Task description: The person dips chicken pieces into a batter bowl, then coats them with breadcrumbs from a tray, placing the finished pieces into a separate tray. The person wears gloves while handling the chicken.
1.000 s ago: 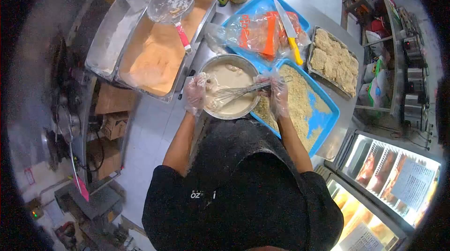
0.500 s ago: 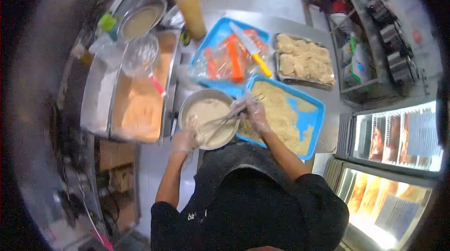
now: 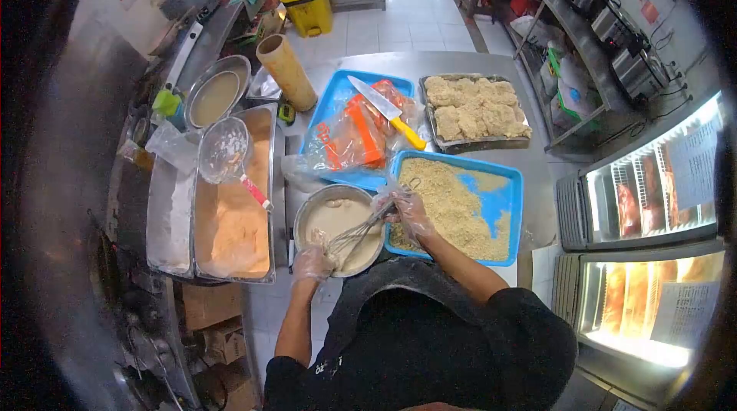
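A metal bowl of pale, creamy batter stands near the table's front edge. My right hand, in a clear plastic glove, grips the handle of a wire whisk over the bowl's right rim. The whisk slants down to the left across the batter. At the bowl's left front rim, my gloved left hand has its fingers closed about the whisk's wire end. Pale batter clings near those fingertips. Right of the bowl, a blue tray holds beige crumbs.
Behind lies another blue tray with plastic-wrapped packages and a yellow-handled knife. A tray of crumb-coated pieces sits at the back right. On the left, a strainer rests over pans of white and orange powder. Lit glass-fronted fridges stand right.
The view has tilted up and become sharper, so the table's contents sit lower in the picture. Both hands remain at the bowl and whisk, the left still at the wire end.
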A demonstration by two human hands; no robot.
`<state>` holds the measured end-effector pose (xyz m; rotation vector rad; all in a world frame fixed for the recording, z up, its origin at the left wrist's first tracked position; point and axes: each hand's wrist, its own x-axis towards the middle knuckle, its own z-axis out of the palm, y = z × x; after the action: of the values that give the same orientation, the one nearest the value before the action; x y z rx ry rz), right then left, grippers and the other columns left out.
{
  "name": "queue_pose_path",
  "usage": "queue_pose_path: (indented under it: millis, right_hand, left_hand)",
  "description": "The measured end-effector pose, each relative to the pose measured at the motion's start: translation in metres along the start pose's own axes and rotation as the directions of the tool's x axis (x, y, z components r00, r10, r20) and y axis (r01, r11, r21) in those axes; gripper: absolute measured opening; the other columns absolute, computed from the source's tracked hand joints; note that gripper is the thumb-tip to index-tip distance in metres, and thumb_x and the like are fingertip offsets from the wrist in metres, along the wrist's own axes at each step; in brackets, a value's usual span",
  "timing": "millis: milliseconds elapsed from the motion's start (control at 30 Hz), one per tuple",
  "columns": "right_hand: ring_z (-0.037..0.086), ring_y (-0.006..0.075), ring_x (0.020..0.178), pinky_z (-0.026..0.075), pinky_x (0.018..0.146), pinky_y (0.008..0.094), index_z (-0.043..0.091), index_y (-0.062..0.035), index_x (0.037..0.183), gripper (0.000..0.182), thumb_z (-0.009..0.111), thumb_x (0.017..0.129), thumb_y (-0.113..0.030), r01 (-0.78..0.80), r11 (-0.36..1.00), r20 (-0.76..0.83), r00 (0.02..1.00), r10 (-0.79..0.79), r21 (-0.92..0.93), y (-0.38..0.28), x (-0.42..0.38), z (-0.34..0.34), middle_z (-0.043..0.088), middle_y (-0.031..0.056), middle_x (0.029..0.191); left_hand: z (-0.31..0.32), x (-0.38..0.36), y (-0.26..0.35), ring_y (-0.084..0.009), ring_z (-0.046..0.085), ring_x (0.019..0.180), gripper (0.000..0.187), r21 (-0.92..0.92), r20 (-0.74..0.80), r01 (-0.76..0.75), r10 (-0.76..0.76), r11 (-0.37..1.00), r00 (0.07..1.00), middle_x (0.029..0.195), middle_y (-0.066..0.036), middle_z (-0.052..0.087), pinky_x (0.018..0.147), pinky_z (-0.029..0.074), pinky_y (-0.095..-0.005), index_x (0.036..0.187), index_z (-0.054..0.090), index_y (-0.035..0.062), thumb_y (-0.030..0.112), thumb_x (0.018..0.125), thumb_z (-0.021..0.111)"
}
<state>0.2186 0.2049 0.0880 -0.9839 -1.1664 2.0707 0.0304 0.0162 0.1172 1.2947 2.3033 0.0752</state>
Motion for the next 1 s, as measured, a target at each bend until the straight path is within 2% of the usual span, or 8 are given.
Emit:
queue_pose_path:
  millis: [200, 333, 433, 500, 667, 767, 933, 1000]
  right_hand:
    - [0.063, 0.0153, 0.072, 0.054, 0.057, 0.0268, 0.058, -0.0021, 0.102, 0.031, 0.050, 0.091, -0.030, -0.009, 1.000, -0.004, 1.000, 0.009, 0.023, 0.002, 0.005, -0.012, 0.064, 0.0079, 0.087]
    - [0.062, 0.0148, 0.074, 0.055, 0.062, 0.0295, 0.058, -0.0024, 0.099, 0.028, 0.050, 0.091, -0.028, 0.072, 0.997, -0.045, 0.996, -0.071, 0.029, -0.010, 0.003, -0.014, 0.064, 0.0082, 0.087]
    - [0.061, 0.0138, 0.074, 0.054, 0.062, 0.0288, 0.060, -0.0022, 0.091, 0.028, 0.049, 0.092, -0.028, 0.183, 0.982, -0.174, 0.969, -0.173, 0.043, -0.022, 0.000, -0.013, 0.063, 0.0076, 0.083]
    - [0.059, 0.0119, 0.073, 0.050, 0.061, 0.0249, 0.059, -0.0033, 0.081, 0.032, 0.046, 0.093, -0.030, 0.361, 0.925, -0.033, 0.930, -0.367, -0.115, -0.039, -0.002, -0.021, 0.061, 0.0060, 0.079]
    - [0.053, 0.0093, 0.065, 0.044, 0.056, 0.0213, 0.060, -0.0070, 0.074, 0.028, 0.053, 0.086, -0.031, 0.336, 0.941, -0.078, 0.940, -0.332, 0.042, -0.110, -0.029, 0.013, 0.057, 0.0023, 0.073]
    - [0.061, 0.0145, 0.075, 0.051, 0.062, 0.0262, 0.058, -0.0071, 0.093, 0.032, 0.052, 0.089, -0.038, 0.338, 0.941, -0.087, 0.938, -0.336, 0.000, -0.107, -0.037, 0.012, 0.062, 0.0062, 0.084]
    - [0.063, 0.0187, 0.080, 0.053, 0.064, 0.0303, 0.058, -0.0031, 0.095, 0.031, 0.053, 0.088, -0.033, 0.410, 0.898, -0.186, 0.906, -0.381, 0.160, -0.075, -0.029, -0.001, 0.062, 0.0091, 0.088]
    - [0.063, 0.0200, 0.081, 0.054, 0.065, 0.0317, 0.057, -0.0026, 0.097, 0.032, 0.053, 0.088, -0.033, 0.461, 0.887, -0.258, 0.863, -0.435, 0.044, -0.055, -0.016, -0.022, 0.062, 0.0091, 0.089]
  left_hand:
    - [-0.003, 0.005, 0.005, -0.0389, 0.059, 0.085, 0.026, -0.103, -0.051, 0.105, -0.110, 0.989, 0.993, 0.087, -0.025, 0.061, 0.079, 0.046, -0.0453, 0.085, 0.064, 0.0019, 0.019, 0.065, 0.058]
    - [-0.015, 0.009, 0.012, -0.0380, 0.060, 0.081, 0.024, -0.119, -0.184, 0.056, -0.077, 0.991, 0.980, 0.085, -0.023, 0.061, 0.072, 0.048, -0.0440, 0.082, 0.065, 0.0038, 0.018, 0.065, 0.057]
    - [-0.028, 0.010, 0.010, -0.0375, 0.060, 0.079, 0.026, -0.197, -0.210, 0.072, -0.114, 0.978, 0.971, 0.084, -0.024, 0.061, 0.069, 0.047, -0.0436, 0.081, 0.064, 0.0024, 0.024, 0.066, 0.060]
    - [-0.018, 0.019, -0.009, -0.0379, 0.059, 0.076, 0.030, -0.232, -0.256, 0.038, -0.098, 0.972, 0.962, 0.081, -0.024, 0.060, 0.068, 0.046, -0.0445, 0.079, 0.064, 0.0014, 0.028, 0.067, 0.062]
    - [-0.026, 0.023, -0.012, -0.0379, 0.058, 0.072, 0.030, -0.501, -0.282, 0.098, -0.269, 0.860, 0.921, 0.073, -0.024, 0.058, 0.063, 0.045, -0.0449, 0.079, 0.064, 0.0008, 0.028, 0.067, 0.063]
    - [-0.014, 0.034, -0.024, -0.0360, 0.059, 0.072, 0.025, -0.591, -0.298, 0.023, -0.245, 0.807, 0.923, 0.073, -0.024, 0.059, 0.063, 0.045, -0.0425, 0.080, 0.065, 0.0024, 0.024, 0.067, 0.063]
    - [-0.019, 0.024, -0.006, -0.0316, 0.061, 0.068, 0.020, -0.415, -0.498, -0.060, -0.172, 0.908, 0.850, 0.072, -0.019, 0.062, 0.062, 0.047, -0.0382, 0.082, 0.066, 0.0040, 0.017, 0.070, 0.057]
    - [-0.048, 0.005, 0.023, -0.0321, 0.060, 0.067, 0.020, -0.463, -0.530, -0.134, -0.153, 0.876, 0.834, 0.068, -0.018, 0.061, 0.062, 0.047, -0.0388, 0.083, 0.066, 0.0034, 0.017, 0.071, 0.056]
